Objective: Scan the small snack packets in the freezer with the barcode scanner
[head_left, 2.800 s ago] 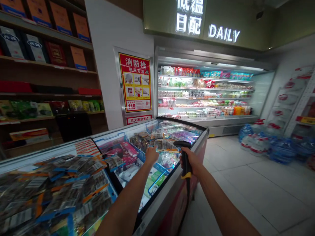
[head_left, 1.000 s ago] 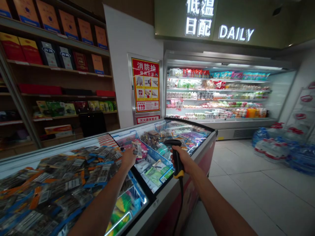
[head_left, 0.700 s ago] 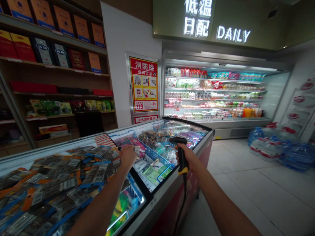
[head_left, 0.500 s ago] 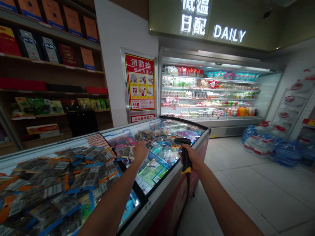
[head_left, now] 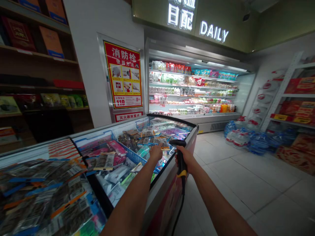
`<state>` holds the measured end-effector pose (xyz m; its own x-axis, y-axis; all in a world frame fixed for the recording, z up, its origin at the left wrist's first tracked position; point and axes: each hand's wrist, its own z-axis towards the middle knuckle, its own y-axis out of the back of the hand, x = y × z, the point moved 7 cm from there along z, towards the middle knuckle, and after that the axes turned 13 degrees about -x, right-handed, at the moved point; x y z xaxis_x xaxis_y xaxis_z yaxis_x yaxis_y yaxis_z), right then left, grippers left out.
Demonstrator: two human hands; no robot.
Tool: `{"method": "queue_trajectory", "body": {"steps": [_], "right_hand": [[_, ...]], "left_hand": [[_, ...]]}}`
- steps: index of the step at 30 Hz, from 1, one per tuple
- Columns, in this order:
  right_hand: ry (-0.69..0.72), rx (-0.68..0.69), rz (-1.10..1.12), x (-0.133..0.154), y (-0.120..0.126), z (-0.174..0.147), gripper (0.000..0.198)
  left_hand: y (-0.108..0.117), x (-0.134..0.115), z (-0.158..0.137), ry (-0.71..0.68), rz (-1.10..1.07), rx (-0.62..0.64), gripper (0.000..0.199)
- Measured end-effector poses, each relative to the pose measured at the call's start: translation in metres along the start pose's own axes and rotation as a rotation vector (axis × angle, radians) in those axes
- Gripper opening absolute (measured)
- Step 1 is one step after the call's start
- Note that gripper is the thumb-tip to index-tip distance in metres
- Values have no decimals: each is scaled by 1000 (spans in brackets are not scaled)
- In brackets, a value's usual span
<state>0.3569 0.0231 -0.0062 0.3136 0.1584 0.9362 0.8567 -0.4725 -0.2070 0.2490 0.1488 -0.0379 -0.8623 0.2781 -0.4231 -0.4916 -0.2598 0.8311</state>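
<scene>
My right hand (head_left: pixel 187 158) grips a black handheld barcode scanner (head_left: pixel 179 150) with a yellow band, its head pointing left over the chest freezer (head_left: pixel 169 175). The scanner's cable (head_left: pixel 179 211) hangs down the freezer's front. My left hand (head_left: pixel 156 152) reaches over the glass lid to the far heap of small dark packets (head_left: pixel 137 139), its fingers curled on one small orange-edged packet (head_left: pixel 164 146). A second, larger heap of similar packets (head_left: pixel 46 193) with blue and orange strips lies on the lid at the near left.
An open lit cooler (head_left: pixel 192 95) with shelved goods stands behind, under a DAILY sign. Wrapped water bottles (head_left: pixel 242 137) sit on the tiled floor at right, beside white shelves (head_left: pixel 295 98). A red fire-hydrant poster (head_left: pixel 124 78) and wooden shelves (head_left: pixel 36 82) are at left.
My left hand carried a packet to the near heap, left it there, then reached right to the far heap. The view swung right. The scanner stayed in my right hand.
</scene>
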Motion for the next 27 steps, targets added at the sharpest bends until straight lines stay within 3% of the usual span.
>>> {"method": "queue_trajectory", "body": {"steps": [4,6,11,16,22,27], "right_hand": [[5,10,-12,-1,1,0,25],[0,14,-12,-2,-1,-2,25],[-19,59,23,-3,-14,-12,24],[-85,186,23,-6,-37,-32,24],[-141,361,-2,-14,-68,-60,25],[-122,383,-50,-19,-83,-77,26]], "left_hand": [[-11,-5,5,-8,12,-17,44],[-6,-1,6,7,-86,-69,40],[25,44,8,166,-296,-195,24],[59,93,-1,361,-411,-307,24],[78,119,-19,450,-971,-457,32],[92,131,-26,427,-1072,-502,30]]}}
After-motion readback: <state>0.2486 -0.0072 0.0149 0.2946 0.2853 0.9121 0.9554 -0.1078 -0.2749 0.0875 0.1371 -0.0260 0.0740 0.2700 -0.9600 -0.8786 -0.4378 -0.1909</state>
